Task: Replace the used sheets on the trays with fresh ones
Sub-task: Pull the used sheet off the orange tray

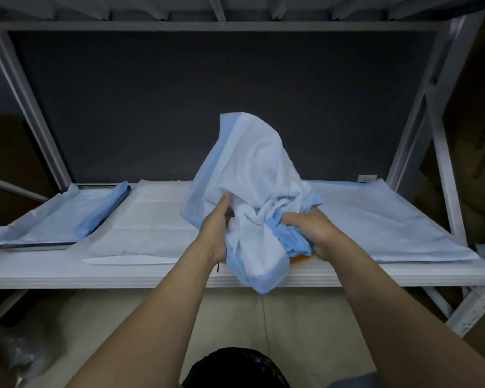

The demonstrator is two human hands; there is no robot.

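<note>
Bunching a blue-and-white sheet [252, 169] at the front edge of the shelf [95, 273], right of centre. Left hand [217, 222] curled into its white folds, thumb up. Right hand [310, 231] clenched on the crumpled blue edge. Sheet top stands in a peak; lower corner hangs past the shelf lip. Orange sliver [300, 259] shows under the bundle, identity unclear. Far left: tray [34, 245] lined with a blue liner [56, 217]. Flat white sheet [151, 217] mid-shelf; another flat sheet [381, 225] at right. Black bag [230, 368] below, near the floor.
</note>
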